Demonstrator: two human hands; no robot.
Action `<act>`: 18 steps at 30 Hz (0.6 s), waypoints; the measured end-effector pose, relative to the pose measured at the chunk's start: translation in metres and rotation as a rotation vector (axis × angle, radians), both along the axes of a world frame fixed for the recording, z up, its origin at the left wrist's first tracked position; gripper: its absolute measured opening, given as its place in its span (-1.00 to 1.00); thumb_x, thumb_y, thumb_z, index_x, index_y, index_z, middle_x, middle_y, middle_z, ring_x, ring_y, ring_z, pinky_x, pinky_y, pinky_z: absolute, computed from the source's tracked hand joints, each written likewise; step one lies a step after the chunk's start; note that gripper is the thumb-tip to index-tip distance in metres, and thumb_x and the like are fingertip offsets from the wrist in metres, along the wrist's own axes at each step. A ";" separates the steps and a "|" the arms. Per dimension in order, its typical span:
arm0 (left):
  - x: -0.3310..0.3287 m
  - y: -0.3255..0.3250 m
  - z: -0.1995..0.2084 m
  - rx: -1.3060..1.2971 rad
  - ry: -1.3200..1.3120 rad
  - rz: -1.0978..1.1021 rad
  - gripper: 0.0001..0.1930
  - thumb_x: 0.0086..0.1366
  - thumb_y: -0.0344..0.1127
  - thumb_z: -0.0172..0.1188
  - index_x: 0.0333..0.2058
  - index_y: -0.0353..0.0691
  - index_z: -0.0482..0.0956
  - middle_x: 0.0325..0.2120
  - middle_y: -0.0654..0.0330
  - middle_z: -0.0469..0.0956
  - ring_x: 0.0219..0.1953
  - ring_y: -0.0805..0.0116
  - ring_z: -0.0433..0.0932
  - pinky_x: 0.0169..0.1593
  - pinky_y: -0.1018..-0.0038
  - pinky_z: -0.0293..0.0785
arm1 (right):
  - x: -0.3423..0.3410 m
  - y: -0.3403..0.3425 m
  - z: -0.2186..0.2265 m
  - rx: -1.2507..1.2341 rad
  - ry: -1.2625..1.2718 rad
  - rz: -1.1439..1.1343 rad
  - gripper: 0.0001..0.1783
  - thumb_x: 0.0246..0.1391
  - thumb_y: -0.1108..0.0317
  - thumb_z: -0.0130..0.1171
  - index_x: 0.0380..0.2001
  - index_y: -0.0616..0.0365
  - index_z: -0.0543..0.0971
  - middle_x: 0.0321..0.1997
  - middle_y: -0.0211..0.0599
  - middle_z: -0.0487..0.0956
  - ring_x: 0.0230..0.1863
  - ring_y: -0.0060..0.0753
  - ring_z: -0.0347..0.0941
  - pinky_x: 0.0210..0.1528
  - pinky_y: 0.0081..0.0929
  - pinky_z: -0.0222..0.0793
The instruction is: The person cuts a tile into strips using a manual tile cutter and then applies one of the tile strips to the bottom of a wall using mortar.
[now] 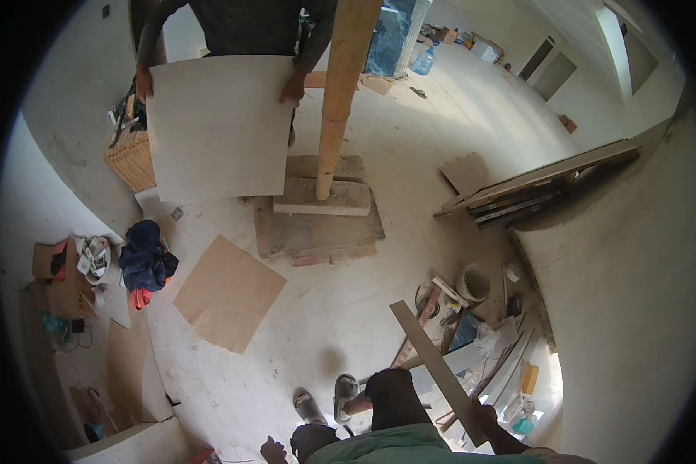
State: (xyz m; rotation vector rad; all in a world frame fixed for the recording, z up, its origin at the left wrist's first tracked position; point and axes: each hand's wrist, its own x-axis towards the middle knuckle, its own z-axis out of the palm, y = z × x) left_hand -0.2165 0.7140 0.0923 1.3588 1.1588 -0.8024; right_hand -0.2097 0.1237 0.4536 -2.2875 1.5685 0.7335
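I hold a long, narrow grey strip (438,371), flat like a cut length of tile or board, in my right hand (483,417). My fingers close around its near end, low at the right, just beside my knee. From there the strip runs up and to the left, tilted on a diagonal, and its far end, cut square, hangs free above the floor near the clutter of offcuts on the right. Its broad face is plain, matte and unmarked, with straight parallel edges. My left hand (271,449) hangs empty at the near edge, touching nothing, well apart from the strip.
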 end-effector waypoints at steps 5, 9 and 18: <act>0.236 -0.134 0.118 -0.049 -0.036 0.036 -0.58 0.38 0.02 0.04 0.04 -0.15 0.40 -0.28 0.10 0.52 -0.28 0.23 0.52 -0.31 0.27 0.41 | 0.023 -0.057 0.006 -0.015 0.069 -0.130 -0.10 0.22 -0.37 -0.42 -0.39 0.22 0.68 -0.31 0.14 0.63 -0.19 0.18 0.57 -0.05 -0.05 0.39; 0.329 -0.249 0.122 0.074 0.064 -0.549 -0.44 0.30 0.11 0.11 0.08 -0.21 0.42 -0.22 0.09 0.53 -0.23 0.18 0.50 -0.20 0.19 0.41 | 0.103 -0.128 -0.002 -0.043 0.004 -0.049 -0.16 0.29 -0.25 -0.43 -0.47 0.25 0.63 -0.43 0.11 0.62 -0.27 0.18 0.57 -0.14 0.00 0.42; 0.581 -0.489 0.202 -0.226 -0.255 -0.682 -0.16 0.27 0.12 0.15 0.23 -0.55 0.18 0.20 -0.19 0.31 0.26 0.09 0.30 0.27 0.34 0.22 | 0.351 -0.285 0.037 -0.052 -0.487 0.055 -0.25 0.30 -0.18 -0.28 -0.56 0.27 0.56 -0.57 0.11 0.51 -0.40 0.17 0.49 -0.30 -0.03 0.29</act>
